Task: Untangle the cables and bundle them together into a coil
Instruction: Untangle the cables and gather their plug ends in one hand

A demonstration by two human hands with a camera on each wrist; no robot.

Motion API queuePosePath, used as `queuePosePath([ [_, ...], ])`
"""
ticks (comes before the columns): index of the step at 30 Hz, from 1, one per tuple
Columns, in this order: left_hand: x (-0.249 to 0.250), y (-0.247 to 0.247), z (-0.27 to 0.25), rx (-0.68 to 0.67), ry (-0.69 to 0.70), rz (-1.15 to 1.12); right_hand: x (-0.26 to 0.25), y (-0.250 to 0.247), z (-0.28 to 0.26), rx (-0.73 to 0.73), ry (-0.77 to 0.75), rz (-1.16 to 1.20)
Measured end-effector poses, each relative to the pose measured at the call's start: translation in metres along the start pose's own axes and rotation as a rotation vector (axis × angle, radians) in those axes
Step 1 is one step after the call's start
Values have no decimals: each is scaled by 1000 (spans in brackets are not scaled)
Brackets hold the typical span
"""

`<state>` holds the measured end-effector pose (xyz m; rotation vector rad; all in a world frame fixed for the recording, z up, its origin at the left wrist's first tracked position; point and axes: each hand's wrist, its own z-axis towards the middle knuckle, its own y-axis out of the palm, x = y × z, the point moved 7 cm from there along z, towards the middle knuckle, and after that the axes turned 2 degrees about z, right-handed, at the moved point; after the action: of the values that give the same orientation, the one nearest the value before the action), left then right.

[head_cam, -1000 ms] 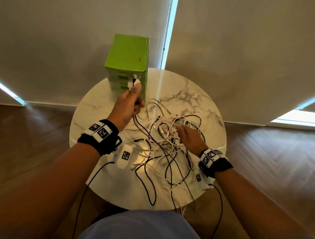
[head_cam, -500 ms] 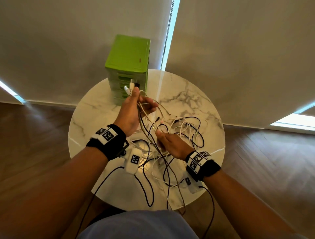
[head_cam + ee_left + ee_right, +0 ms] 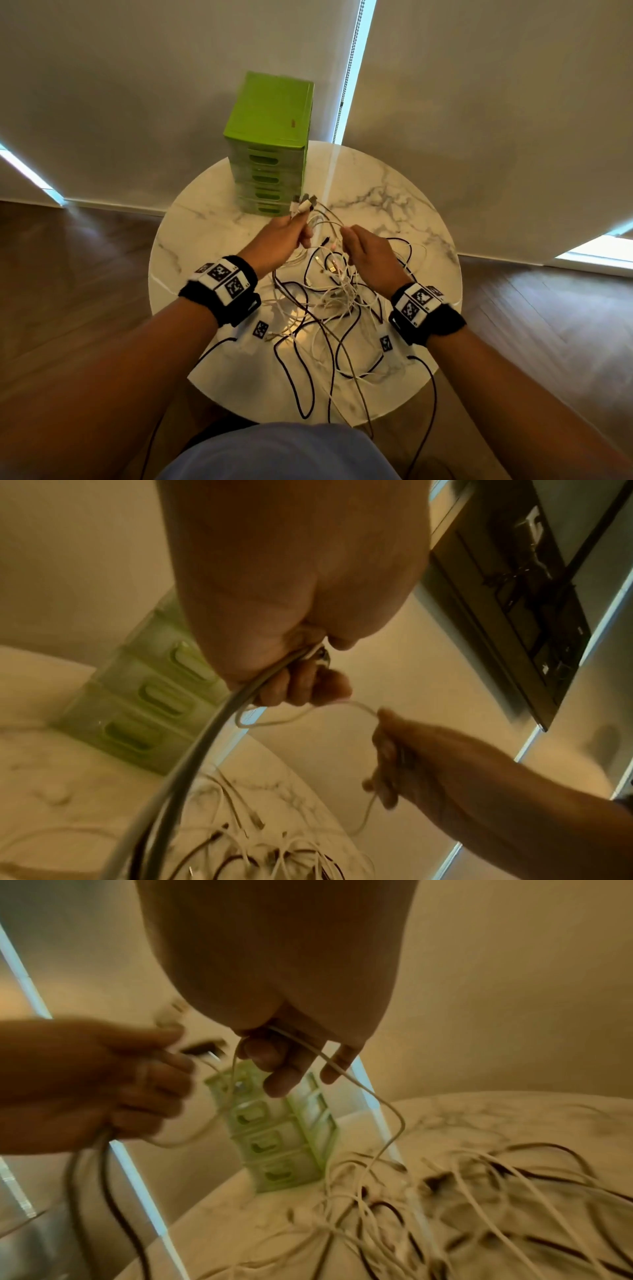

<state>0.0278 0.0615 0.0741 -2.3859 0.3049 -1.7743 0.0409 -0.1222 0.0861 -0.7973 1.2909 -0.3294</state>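
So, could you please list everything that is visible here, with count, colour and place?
cables: many, white and black, tangled on the table, some ends hanging over the near edge
cable plugs: a few, white and dark, sticking up from the left hand
drawer box: one, green, far side of the table
table: one, round, white marble
wrist bands: two, black with printed tags
left hand: grips several cable ends
right hand: fingers pinch one white cable

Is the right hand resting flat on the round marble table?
No, the right hand is lifted above the round white marble table and pinches a thin white cable.
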Motion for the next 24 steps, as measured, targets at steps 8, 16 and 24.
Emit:
queuePosePath([
  [8, 26, 8, -1, 71, 40, -467, -39, 30, -15, -289, -81, 207],
  [16, 33, -34, 6, 231, 121, -713, 50, 35, -36, -344, 45, 57],
  [24, 42, -16, -6, 145, 226, -260, 71, -6, -12, -118, 126, -144],
])
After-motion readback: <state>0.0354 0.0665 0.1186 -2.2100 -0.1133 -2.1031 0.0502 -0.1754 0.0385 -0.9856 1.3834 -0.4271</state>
